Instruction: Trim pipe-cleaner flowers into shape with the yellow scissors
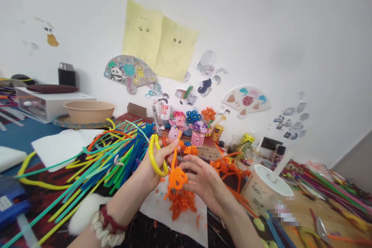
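Note:
My left hand [157, 162] is closed through the yellow handles of a pair of scissors [156, 139], whose blades point up and away. My right hand [203, 178] pinches an orange pipe-cleaner figure [176, 176] in front of the left hand. The figure hangs above a white sheet of paper [177, 217] strewn with orange clippings [181, 203]. A beaded bracelet and a dark red hair tie sit on my left wrist.
A heap of coloured pipe cleaners [110, 155] lies at the left, more at the far right [334, 190]. Small flower pots [192, 124] stand by the wall. A paper cup [266, 190] is at the right, a beige bowl [88, 110] at the back left.

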The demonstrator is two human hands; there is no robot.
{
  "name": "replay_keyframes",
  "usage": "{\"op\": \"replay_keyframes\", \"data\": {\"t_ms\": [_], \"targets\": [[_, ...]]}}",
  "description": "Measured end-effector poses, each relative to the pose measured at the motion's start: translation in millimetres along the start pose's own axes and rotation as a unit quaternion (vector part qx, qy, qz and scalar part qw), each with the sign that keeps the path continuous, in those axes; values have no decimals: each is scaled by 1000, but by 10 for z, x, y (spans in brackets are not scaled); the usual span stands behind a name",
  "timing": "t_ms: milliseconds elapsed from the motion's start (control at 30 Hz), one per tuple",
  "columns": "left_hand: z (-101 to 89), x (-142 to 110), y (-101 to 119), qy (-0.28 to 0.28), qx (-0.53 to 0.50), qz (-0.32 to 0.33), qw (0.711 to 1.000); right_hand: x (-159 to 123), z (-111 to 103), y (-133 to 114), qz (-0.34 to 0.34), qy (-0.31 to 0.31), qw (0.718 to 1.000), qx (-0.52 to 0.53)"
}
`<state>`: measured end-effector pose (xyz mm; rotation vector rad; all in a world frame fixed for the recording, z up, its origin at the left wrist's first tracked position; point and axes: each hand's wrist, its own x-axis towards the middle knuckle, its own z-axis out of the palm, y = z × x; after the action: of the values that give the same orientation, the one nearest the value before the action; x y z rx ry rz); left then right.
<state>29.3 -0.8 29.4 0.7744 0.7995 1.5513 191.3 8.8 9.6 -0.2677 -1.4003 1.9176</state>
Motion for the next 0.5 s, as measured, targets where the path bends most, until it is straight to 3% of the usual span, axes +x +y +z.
{"op": "replay_keyframes", "data": {"t_ms": [167,367,433,500], "targets": [[38,-29,5,-1,29,-3,1000,9,107,100,38,-3,999,19],[37,-32,-53,-1,89,-23,996,16,124,142,40,26,998,-49],[-6,3,-79,5,122,-11,993,32,87,164,10,64,995,-79],[-59,59,-80,12,155,12,988,61,32,189,-48,142,981,-120]]}}
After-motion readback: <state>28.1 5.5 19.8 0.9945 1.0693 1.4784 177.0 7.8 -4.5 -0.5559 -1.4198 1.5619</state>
